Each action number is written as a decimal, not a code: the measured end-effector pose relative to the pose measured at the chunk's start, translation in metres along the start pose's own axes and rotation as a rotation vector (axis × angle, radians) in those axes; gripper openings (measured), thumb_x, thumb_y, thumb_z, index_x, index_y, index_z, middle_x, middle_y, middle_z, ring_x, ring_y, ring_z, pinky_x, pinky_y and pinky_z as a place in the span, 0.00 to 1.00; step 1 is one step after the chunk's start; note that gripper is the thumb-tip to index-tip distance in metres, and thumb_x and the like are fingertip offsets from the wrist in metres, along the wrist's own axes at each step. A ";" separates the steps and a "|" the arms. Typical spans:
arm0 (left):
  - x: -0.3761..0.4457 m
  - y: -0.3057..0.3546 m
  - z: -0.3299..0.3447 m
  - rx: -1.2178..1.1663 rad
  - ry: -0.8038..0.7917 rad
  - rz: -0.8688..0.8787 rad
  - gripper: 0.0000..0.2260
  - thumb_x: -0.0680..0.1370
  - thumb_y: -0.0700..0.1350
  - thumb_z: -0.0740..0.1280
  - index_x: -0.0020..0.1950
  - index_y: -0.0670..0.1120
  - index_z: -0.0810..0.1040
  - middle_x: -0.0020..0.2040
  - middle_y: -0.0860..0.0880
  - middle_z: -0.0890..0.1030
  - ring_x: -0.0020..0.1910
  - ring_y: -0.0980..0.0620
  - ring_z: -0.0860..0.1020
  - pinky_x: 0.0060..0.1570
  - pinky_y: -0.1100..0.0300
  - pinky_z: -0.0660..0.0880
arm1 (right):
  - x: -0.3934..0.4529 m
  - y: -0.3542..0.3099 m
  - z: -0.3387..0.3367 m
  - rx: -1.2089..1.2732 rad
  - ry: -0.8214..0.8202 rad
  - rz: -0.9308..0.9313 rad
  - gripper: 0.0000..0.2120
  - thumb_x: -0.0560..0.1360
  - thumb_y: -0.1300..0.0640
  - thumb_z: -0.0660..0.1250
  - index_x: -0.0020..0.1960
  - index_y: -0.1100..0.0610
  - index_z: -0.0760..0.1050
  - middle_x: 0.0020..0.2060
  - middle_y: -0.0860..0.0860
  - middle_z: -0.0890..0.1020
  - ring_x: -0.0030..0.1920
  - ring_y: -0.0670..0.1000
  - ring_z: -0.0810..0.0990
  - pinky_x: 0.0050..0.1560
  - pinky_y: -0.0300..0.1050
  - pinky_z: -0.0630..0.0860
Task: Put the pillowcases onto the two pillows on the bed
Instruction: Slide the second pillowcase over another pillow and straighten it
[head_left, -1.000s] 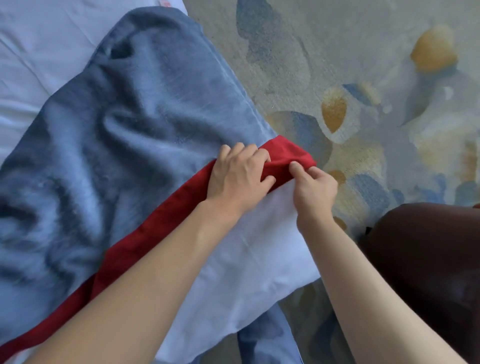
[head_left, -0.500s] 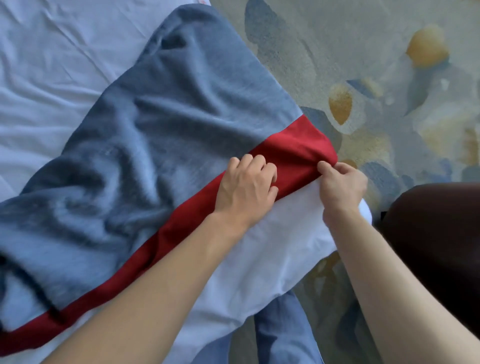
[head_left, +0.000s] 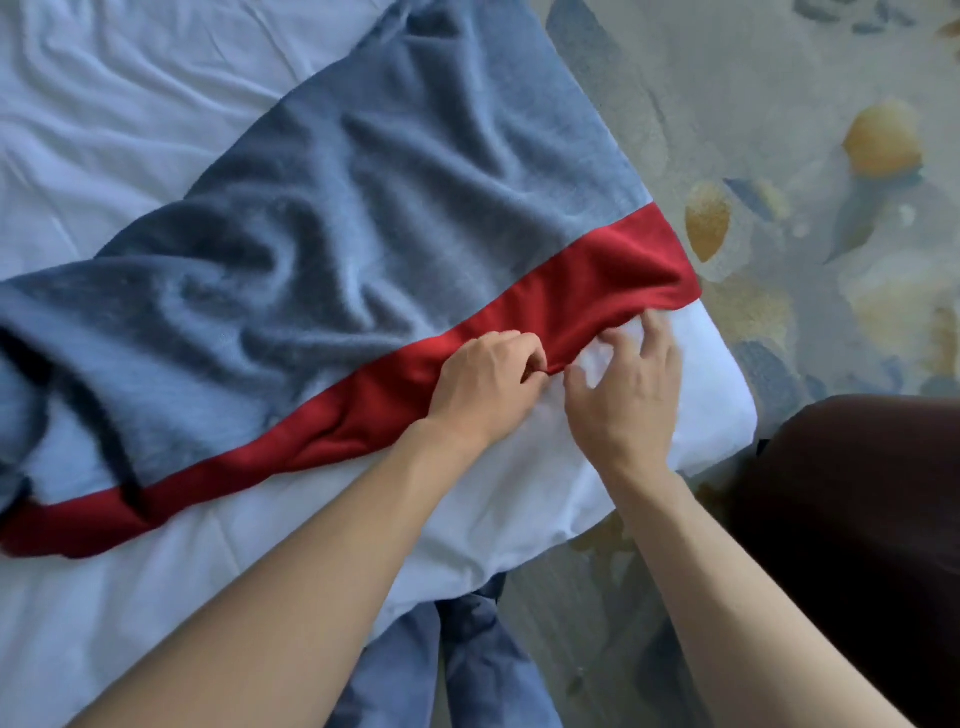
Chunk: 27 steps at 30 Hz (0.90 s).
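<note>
Pillowcase (head_left: 363, 218) roughly two-thirds over the pillow (head_left: 467, 519) at the bed's (head_left: 104, 104) right edge, near end bare; left hand (head_left: 483, 384) pinching the red hem (head_left: 571, 291), right hand (head_left: 628, 395) spread on the pillow; second pillow not visible.

A grey carpet (head_left: 779, 78) with blue and ochre blotches lies beside the bed (head_left: 104, 104), whose white sheet is creased.

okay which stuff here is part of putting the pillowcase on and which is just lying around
In the job: blue pillowcase, its red band, white pillow, left hand, right hand.

Just lying about: bed sheet, patterned carpet, dark brown thing at right.
</note>
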<state>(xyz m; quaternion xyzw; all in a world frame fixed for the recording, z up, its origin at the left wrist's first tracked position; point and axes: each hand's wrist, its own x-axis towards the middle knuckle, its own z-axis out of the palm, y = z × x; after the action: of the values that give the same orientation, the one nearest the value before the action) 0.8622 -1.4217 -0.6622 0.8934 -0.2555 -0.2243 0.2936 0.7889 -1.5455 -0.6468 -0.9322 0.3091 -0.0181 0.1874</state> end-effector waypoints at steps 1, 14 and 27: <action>0.002 0.001 -0.002 -0.097 -0.027 -0.052 0.01 0.75 0.46 0.69 0.43 0.51 0.79 0.41 0.54 0.80 0.46 0.50 0.78 0.43 0.58 0.71 | -0.002 0.004 -0.002 -0.030 0.036 -0.108 0.20 0.69 0.60 0.71 0.60 0.60 0.75 0.75 0.61 0.64 0.76 0.62 0.60 0.77 0.59 0.56; -0.099 -0.057 0.004 0.372 0.371 0.020 0.04 0.71 0.46 0.69 0.43 0.47 0.77 0.39 0.49 0.76 0.41 0.45 0.74 0.41 0.51 0.69 | 0.018 -0.018 0.030 -0.148 0.022 -0.723 0.09 0.70 0.62 0.73 0.50 0.56 0.81 0.51 0.54 0.80 0.53 0.59 0.77 0.60 0.55 0.71; -0.088 -0.074 -0.026 0.350 0.320 -0.095 0.05 0.75 0.41 0.65 0.42 0.49 0.77 0.39 0.50 0.79 0.44 0.46 0.75 0.46 0.53 0.68 | 0.027 -0.010 0.027 -0.287 0.047 -0.847 0.05 0.74 0.59 0.65 0.41 0.55 0.79 0.40 0.53 0.76 0.42 0.59 0.73 0.46 0.55 0.67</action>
<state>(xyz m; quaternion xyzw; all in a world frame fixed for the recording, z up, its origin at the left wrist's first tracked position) 0.8331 -1.3078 -0.6681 0.9659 -0.1983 -0.0459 0.1603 0.8207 -1.5447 -0.6705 -0.9925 -0.0961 -0.0712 0.0252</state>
